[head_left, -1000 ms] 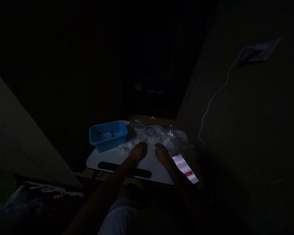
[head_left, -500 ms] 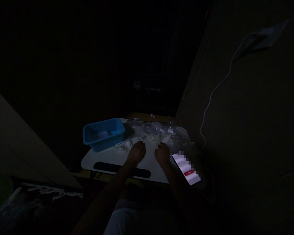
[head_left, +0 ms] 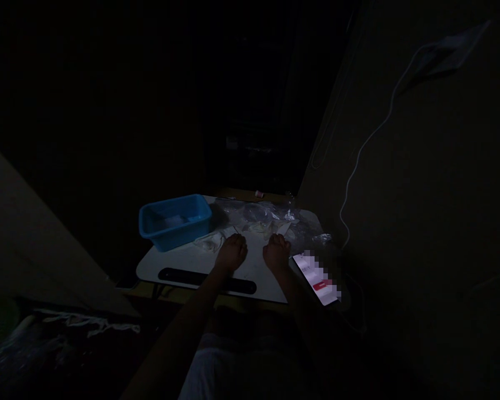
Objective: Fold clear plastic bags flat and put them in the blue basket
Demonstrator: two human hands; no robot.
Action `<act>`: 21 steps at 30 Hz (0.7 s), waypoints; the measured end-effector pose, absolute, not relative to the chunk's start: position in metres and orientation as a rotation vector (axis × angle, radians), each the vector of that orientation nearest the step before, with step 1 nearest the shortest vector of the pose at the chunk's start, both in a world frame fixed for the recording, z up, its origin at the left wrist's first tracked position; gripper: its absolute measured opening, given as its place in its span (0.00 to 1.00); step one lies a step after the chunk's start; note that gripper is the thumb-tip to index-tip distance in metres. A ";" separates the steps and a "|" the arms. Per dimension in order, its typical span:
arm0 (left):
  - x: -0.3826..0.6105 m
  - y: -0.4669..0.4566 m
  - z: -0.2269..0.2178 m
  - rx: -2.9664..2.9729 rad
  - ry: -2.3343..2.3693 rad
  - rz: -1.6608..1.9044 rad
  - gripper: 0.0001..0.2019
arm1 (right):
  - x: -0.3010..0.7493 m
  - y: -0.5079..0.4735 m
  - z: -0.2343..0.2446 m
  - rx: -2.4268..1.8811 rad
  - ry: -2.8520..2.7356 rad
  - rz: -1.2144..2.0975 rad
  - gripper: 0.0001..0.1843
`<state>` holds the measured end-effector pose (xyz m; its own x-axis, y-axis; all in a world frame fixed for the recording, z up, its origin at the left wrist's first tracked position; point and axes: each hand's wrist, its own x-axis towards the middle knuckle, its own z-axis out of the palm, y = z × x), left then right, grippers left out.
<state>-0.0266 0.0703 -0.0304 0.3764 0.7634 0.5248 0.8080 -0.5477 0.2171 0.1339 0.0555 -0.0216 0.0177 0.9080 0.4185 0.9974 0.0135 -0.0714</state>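
Note:
In dim light, both hands rest on a small white table (head_left: 250, 272). My left hand (head_left: 232, 251) is closed in a fist, knuckles up, beside a crumpled whitish plastic packet (head_left: 211, 242). A thin dark tip shows just beyond its fingers; I cannot make it out. My right hand (head_left: 277, 253) is also curled into a fist, with a white paper-like piece (head_left: 284, 228) just past it. No held object shows in either fist. Clear plastic wrapping (head_left: 261, 212) lies along the far side. A lit phone (head_left: 314, 278) lies right of my right hand.
A blue plastic basin (head_left: 177, 236) stands at the table's left with something pale inside. A black slot (head_left: 206, 280) runs along the near edge. Behind the table lies a small red-and-white item (head_left: 259, 194). A white cable (head_left: 360, 150) hangs down the right wall.
The whole view has shifted slightly, with the table and hands a little higher in the picture. Both fists stay in the same places on the table.

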 end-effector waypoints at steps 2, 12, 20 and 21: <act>-0.027 0.070 -0.030 -2.536 -1.460 -0.900 0.12 | 0.134 0.056 -0.020 -1.949 -1.972 -0.345 0.20; -0.027 0.068 -0.026 -2.523 -1.451 -0.935 0.12 | 0.142 0.075 0.033 -1.727 -2.020 -0.285 0.18; -0.026 0.069 -0.028 -2.509 -1.435 -0.942 0.11 | 0.164 0.093 0.073 -1.544 -1.765 -0.147 0.13; -0.026 0.069 -0.028 -2.507 -1.432 -0.955 0.11 | 0.166 0.093 0.074 -1.497 -1.734 -0.132 0.13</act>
<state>-0.0258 0.0695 -0.0282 0.3607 0.7430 0.5638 0.8062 -0.5523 0.2120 0.1655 0.0932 0.0737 0.0454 0.7764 0.6286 0.8626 0.2869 -0.4166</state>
